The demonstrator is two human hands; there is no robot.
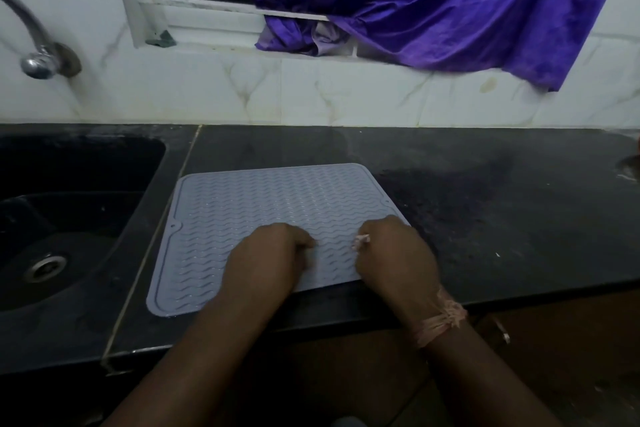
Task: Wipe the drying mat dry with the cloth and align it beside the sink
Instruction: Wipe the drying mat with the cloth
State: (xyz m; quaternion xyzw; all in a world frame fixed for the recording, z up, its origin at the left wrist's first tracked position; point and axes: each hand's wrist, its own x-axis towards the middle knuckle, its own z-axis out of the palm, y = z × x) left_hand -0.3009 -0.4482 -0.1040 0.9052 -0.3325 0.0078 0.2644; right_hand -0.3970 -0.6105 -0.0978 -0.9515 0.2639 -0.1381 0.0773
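Black stone counter (pixel 485 218) carries 1 grey drying mat (pixel 263 204), lying flat just beside the sink (pixel 69 218).

open counter (pixel 485 218): right of frame, clear passage | blocked: sink (pixel 69 218) at left, wall (pixel 311 97) behind, curtain (pixel 450 10) overhanging upper right

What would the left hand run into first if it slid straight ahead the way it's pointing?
Probably nothing soon: the left hand rests on the grey mat, and only bare mat lies ahead, then dark counter, then the tiled wall. Depth is hard to judge.
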